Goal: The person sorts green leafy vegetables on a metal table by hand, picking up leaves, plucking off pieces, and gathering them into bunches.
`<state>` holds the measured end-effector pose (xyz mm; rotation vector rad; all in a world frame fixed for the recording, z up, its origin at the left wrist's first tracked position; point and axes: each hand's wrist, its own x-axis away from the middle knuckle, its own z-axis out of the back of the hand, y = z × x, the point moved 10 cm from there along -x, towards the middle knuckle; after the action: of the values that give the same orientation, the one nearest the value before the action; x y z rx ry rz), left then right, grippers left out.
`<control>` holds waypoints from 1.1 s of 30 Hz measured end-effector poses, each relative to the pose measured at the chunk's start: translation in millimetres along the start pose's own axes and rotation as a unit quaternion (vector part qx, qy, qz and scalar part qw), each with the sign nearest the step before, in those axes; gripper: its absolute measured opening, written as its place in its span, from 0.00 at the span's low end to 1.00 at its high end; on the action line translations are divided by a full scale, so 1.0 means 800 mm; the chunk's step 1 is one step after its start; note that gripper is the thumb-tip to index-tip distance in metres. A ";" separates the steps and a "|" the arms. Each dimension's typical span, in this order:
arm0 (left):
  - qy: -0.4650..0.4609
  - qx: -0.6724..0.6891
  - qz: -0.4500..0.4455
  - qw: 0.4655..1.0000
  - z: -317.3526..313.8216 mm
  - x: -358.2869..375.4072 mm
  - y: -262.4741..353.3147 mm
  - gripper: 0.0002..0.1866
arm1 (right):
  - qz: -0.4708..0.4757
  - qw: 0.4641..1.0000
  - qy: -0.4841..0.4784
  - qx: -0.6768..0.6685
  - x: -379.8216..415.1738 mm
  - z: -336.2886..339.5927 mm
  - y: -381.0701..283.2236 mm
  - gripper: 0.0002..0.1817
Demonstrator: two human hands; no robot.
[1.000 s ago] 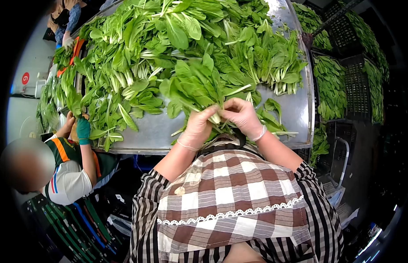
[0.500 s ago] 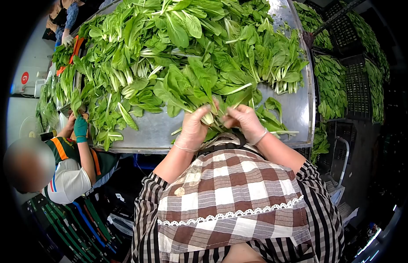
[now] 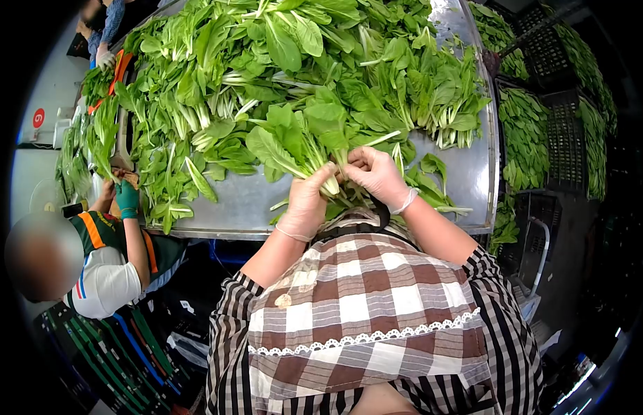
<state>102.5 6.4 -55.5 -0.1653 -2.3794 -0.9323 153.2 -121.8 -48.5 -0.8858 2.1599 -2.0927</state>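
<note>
Bunch (image 3: 283,149): leafy greens, held above the counter (image 3: 238,204), near its edge
Left hand (image 3: 304,206): fingers closed round the stems (image 3: 331,186)
Right hand (image 3: 380,180): fingers pinched together just beside; any leaf between them, cannot tell
Stems: seemingly being picked over; next move calls for steady holding

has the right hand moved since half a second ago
Yes, the right hand has moved slightly away from the near edge of the metal table.
</note>
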 end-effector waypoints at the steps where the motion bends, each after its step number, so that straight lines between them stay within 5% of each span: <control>1: -0.003 0.016 0.008 1.000 -0.003 0.001 0.001 0.19 | -0.010 1.000 0.007 0.002 0.001 0.001 0.001 0.11; 13: -0.028 -0.064 0.010 0.997 0.016 -0.015 -0.020 0.21 | 0.034 0.998 -0.005 0.048 0.010 -0.008 0.006 0.09; 19: -0.005 -0.054 0.013 0.998 0.008 -0.011 -0.010 0.20 | -0.059 0.990 -0.009 -0.130 0.022 -0.011 0.028 0.11; 23: 0.072 0.020 0.009 0.997 0.032 -0.014 0.004 0.15 | -0.021 0.978 0.028 -0.207 0.035 0.008 0.036 0.12; 24: 0.086 0.039 0.002 0.996 0.041 -0.017 0.010 0.14 | -0.008 0.999 -0.016 -0.029 0.037 0.008 0.024 0.13; 26: 0.089 0.038 -0.017 0.995 0.050 -0.016 0.029 0.13 | 0.015 0.941 -0.101 0.322 0.039 0.013 0.007 0.15; 30: 0.072 0.019 -0.054 0.996 0.058 -0.013 0.049 0.12 | 0.046 0.922 0.124 0.365 0.004 0.126 -0.027 0.18; 33: 0.064 0.021 -0.035 0.997 0.051 -0.013 0.036 0.12 | -0.044 0.833 0.254 0.490 -0.023 0.189 -0.034 0.17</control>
<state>101.1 56.0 -68.7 -0.0049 -2.2962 -0.8965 237.0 -252.1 -46.4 -0.3114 0.7706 -3.1611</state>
